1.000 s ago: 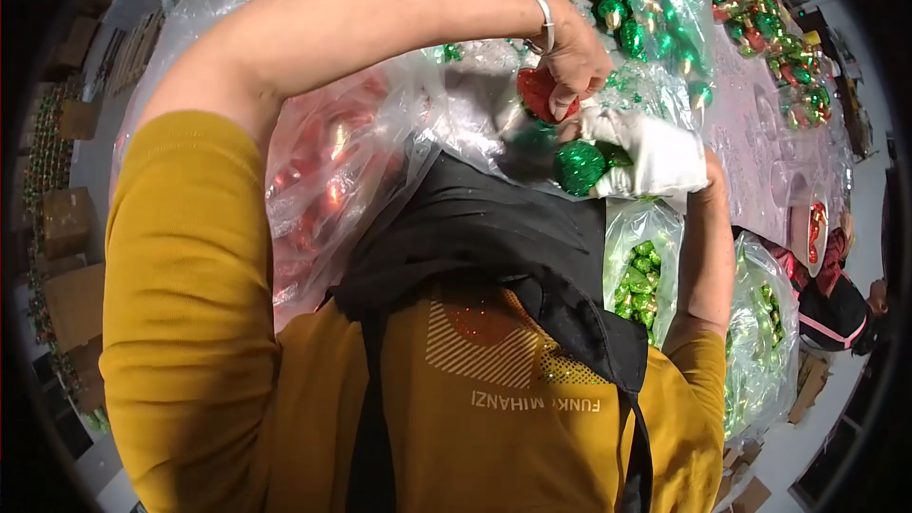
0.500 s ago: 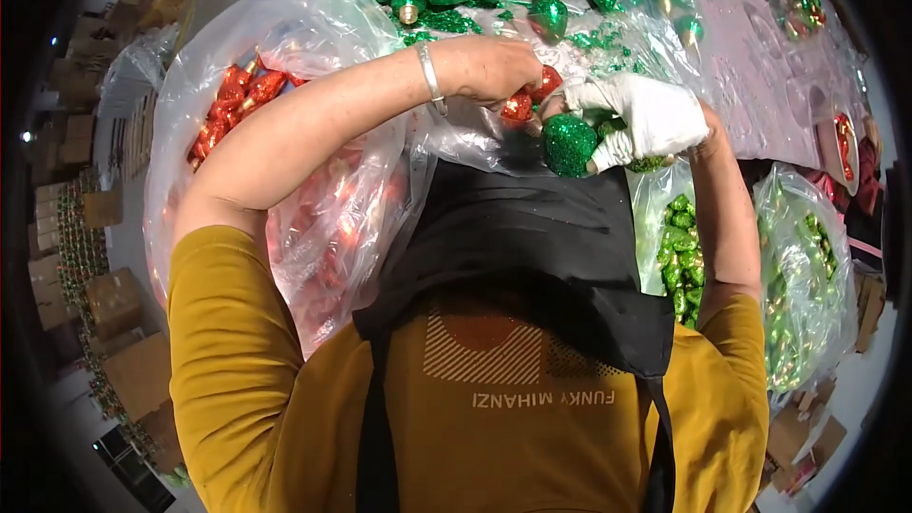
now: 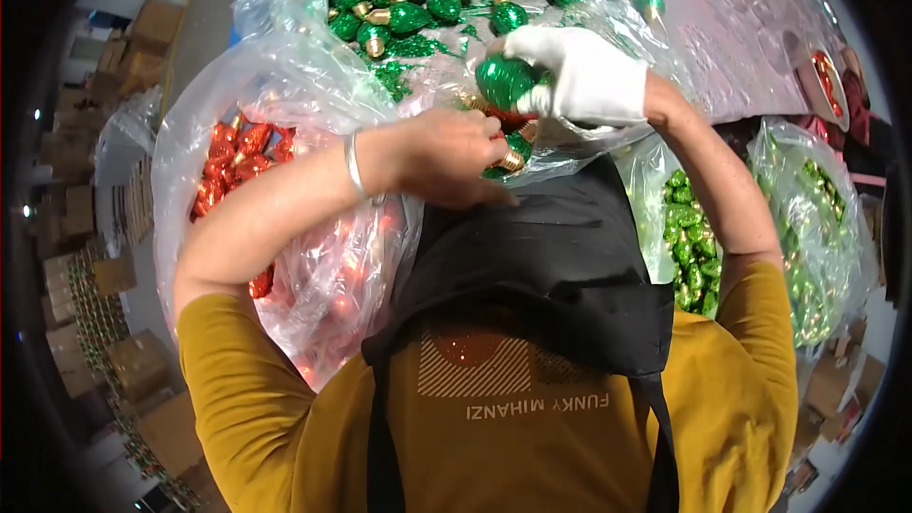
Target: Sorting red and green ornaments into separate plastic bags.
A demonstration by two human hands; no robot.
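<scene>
My right hand (image 3: pixel 594 76), in a white glove, is closed round a dark green glittery bulb ornament (image 3: pixel 506 83). Just below it hangs a small cluster of red and green bulb ornaments (image 3: pixel 519 146) with gold caps. My bare left hand (image 3: pixel 446 154), a bracelet at its wrist, has its fingers curled at the left side of this cluster; its palm hides what exactly it grips. Beyond both hands, several green bulb ornaments (image 3: pixel 410 16) lie on clear plastic with loose green glitter.
Red ornaments (image 3: pixel 242 160) fill a clear plastic bag at the left. Light green ornaments (image 3: pixel 691 236) lie in a bag at the right, beside another bag (image 3: pixel 807 256). A pink-covered table (image 3: pixel 708 47) extends far right. Cardboard boxes (image 3: pixel 142 366) stand on the floor at left.
My right hand has moved left and farther away with the green bulb. My left hand has shifted left and nearer to me. Green bulbs with gold caps now show in the cluster.
</scene>
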